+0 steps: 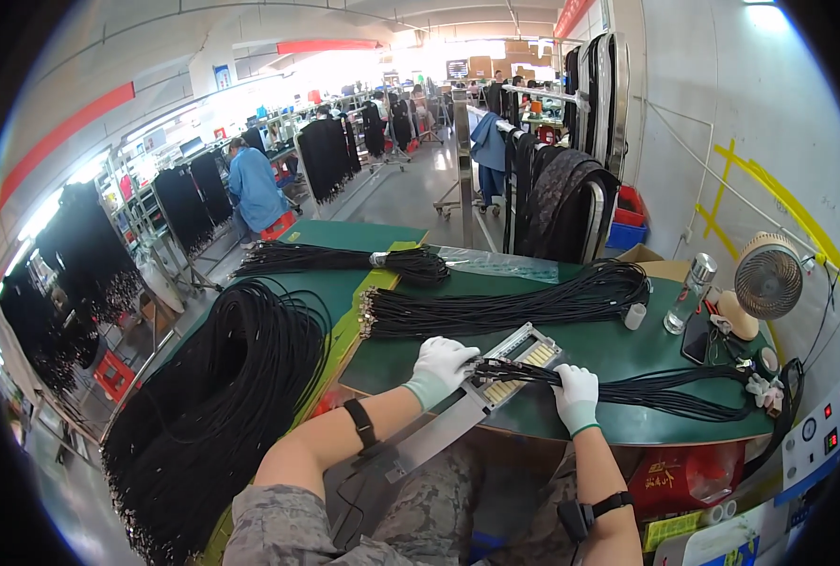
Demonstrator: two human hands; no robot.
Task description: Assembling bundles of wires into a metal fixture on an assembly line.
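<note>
Both my hands wear white gloves with pale green cuffs. My left hand (442,368) is closed around the connector ends of a bundle of black cables (670,387). Farther along the same bundle, my right hand (576,394) grips it with curled fingers. The bundle's tail stretches right across the green table (406,363). Beneath the held stretch lies a metal-framed tray (536,355) with rows of yellowish slots, tilted toward my lap. A clear plastic strip (446,436) extends from its near end. The connectors inside my left hand are mostly hidden.
A thick cable bundle (505,311) lies behind the tray, with another (316,259) farther back. A large cable heap (203,406) hangs off the left edge. At right are a bottle (690,297), a phone (696,340), a fan (767,275) and a control panel (826,424).
</note>
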